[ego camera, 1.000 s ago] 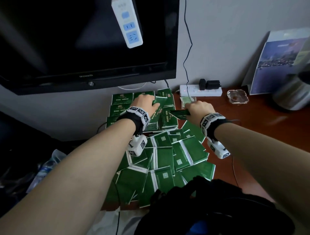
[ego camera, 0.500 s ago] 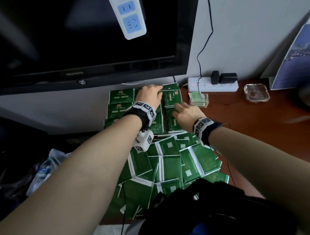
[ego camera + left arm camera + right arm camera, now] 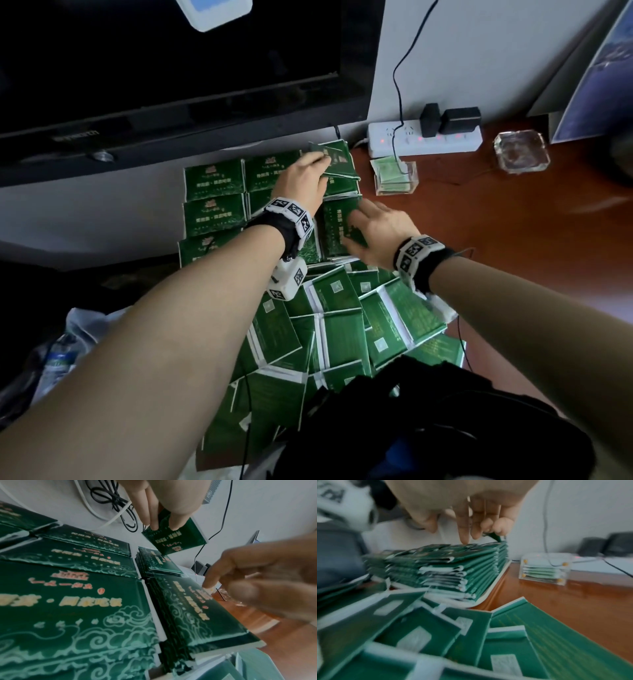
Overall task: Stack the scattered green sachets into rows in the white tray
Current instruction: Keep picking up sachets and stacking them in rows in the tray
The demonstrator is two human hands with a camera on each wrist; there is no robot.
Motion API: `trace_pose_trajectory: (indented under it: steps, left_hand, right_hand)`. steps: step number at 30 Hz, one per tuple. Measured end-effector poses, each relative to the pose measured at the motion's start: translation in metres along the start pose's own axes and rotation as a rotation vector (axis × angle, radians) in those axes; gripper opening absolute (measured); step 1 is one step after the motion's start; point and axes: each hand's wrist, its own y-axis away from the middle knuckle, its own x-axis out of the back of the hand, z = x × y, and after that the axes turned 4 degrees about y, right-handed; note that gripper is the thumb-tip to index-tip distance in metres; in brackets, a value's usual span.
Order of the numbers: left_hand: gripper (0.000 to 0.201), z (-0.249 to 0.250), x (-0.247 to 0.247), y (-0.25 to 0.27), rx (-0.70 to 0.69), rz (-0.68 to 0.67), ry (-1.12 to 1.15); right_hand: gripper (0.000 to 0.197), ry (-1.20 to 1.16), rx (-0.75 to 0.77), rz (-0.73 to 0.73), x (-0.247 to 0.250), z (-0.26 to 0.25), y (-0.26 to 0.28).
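Black TV (image 3: 171,68) on wall. White power strip (image 3: 424,139) on brown counter (image 3: 548,240) by the wall, two black plugs (image 3: 448,120) in it. Clear acrylic box (image 3: 396,178) near strip, glass ashtray (image 3: 521,150) to its right. Plastic bottle (image 3: 60,356) lower left.

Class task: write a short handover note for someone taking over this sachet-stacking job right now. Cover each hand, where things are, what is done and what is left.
Left hand: pinches one green sachet above the far right stack.
Right hand: fingers straight, touching the stack nearer the person; no grip.
White tray: holds rows of tall sachet stacks.
Left: set the held sachet down, then stack the loose sachets scattered on the wooden table in front of the tray.
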Motion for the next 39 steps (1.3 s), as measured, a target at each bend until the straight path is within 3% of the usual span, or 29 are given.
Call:
trace_pose_trajectory:
  steps: [3,5,7,13,17,22,27,39]
  left_hand:
    - [0.041,-0.006,-0.006,-0.004,0.007,-0.009,0.011]
    - [0.042,-0.01,-0.009,-0.004,-0.005,-0.03,0.021]
    - [0.044,-0.015,-0.014,-0.004,-0.017,-0.051,0.022]
    - [0.047,-0.024,-0.023,0.001,-0.006,-0.109,-0.001]
    - [0.047,-0.02,-0.022,0.0,0.004,-0.15,-0.013]
    - [0.052,-0.018,-0.02,-0.006,0.014,-0.187,-0.128]
    - [0.054,-0.018,-0.024,-0.01,0.003,-0.208,-0.22]
    - [0.051,-0.013,-0.032,-0.013,0.0,-0.173,-0.238]
  right_hand:
    - [0.034,-0.22,-0.312,0.068,0.007,0.015,-0.019]
    - [0.045,-0.329,-0.48,0.044,0.011,0.024,-0.037]
    - [0.053,-0.408,-0.53,0.016,0.012,0.03,-0.052]
    - [0.038,-0.406,-0.418,-0.063,0.003,0.026,-0.081]
    - [0.031,-0.407,-0.43,-0.082,-0.003,0.022,-0.086]
    - [0.035,-0.425,-0.437,-0.056,-0.006,0.02,-0.089]
    - [0.051,-0.418,-0.431,-0.066,-0.001,0.019,-0.092]
    - [0.047,-0.392,-0.441,-0.088,0.002,0.022,-0.093]
